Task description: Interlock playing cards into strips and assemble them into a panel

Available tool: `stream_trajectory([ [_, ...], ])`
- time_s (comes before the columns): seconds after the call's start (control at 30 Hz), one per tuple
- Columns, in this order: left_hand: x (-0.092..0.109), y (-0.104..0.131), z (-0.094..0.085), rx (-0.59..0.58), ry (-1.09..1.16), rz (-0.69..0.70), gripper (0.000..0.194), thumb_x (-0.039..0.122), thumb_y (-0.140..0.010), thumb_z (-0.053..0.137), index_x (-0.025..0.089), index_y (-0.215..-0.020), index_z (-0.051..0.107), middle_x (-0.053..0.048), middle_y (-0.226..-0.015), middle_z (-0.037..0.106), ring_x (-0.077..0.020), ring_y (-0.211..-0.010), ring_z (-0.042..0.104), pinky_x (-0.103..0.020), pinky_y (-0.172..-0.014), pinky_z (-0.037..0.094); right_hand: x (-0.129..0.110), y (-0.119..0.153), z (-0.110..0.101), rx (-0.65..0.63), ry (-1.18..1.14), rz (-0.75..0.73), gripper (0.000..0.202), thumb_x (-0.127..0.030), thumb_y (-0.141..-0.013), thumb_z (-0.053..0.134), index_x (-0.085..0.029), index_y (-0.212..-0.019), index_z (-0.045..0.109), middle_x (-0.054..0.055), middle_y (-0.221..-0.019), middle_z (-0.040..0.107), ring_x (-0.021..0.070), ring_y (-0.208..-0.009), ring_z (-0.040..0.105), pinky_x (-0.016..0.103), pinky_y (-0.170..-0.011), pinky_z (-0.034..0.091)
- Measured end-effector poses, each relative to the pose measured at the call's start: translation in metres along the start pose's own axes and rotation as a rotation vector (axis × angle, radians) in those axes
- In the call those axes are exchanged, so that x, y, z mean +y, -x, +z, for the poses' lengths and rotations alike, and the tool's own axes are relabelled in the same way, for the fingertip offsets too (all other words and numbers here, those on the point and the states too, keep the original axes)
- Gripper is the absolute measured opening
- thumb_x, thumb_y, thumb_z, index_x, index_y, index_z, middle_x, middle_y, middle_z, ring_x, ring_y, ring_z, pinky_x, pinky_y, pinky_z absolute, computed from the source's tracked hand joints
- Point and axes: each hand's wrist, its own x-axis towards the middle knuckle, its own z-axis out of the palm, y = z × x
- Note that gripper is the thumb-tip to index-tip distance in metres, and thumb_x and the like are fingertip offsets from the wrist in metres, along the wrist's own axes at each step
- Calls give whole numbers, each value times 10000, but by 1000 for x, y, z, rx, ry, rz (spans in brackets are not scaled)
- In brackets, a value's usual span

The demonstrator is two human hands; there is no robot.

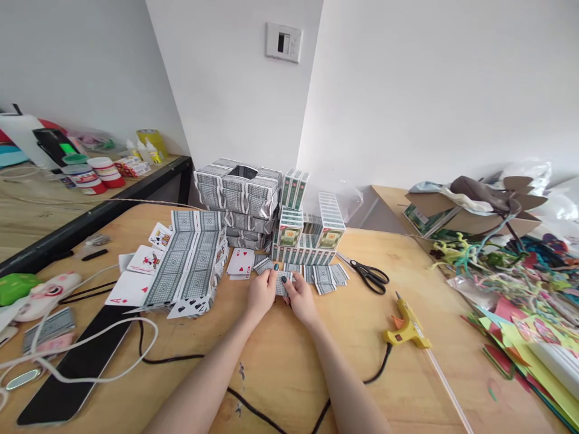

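Between my left hand [262, 294] and my right hand [300, 299] is a playing card [282, 284] with a grey patterned back, pinched by both; whether it is one card or a few I cannot tell. Just beyond my fingers lie loose face-down cards [324, 278]. A two of hearts [240, 263] rests face up to the left. Behind stand stacked green-and-white card boxes [289, 228]. A long structure [185, 259] covered in playing cards sits to my left. Behind it rise stacked card-covered boxes [239, 193], the top one with a dark opening.
Black-handled scissors [370, 276] and a yellow glue gun [407, 327] with its black cord lie to the right. Craft paper [520, 343] and pipe cleaners [497, 259] crowd the far right. A black phone-like slab [76, 367] and a white cable [113, 378] lie left.
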Motion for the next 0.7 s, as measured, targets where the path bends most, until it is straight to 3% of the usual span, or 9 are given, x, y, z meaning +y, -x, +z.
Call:
stream_trajectory([
  [0.2,2,-1,-6,-47,-69,17,473,414,-838,340,152,-460,449,-15,-425,486,-94,-430,421,-219,-453,205,4,-2,-7,7,67,-12,349,-450,-762,493,-180,-959,395,-95,-443,427,77,-353,348,184,-353,265],
  [0.47,1,-1,-4,-24,-126,21,466,408,-820,368,148,-445,461,-12,-414,488,-87,-407,404,-221,-442,202,6,1,-2,81,220,-104,361,-364,-778,466,-158,-1072,426,-88,-468,403,97,-399,407,200,-404,329],
  [0.57,2,-1,-5,-16,-105,27,385,400,-821,378,155,-564,525,-3,-464,515,-101,-440,452,-211,-447,245,4,0,-4,120,157,-87,439,-362,-778,463,-167,-1158,362,-92,-489,404,95,-388,404,185,-371,319],
  [0.7,1,-2,-8,95,3,44,213,315,-808,417,172,-915,535,6,-612,566,-126,-545,532,-216,-517,365,3,-3,-7,265,119,-83,566,-332,-739,523,-183,-1231,287,-90,-522,419,102,-419,438,185,-381,351],
])
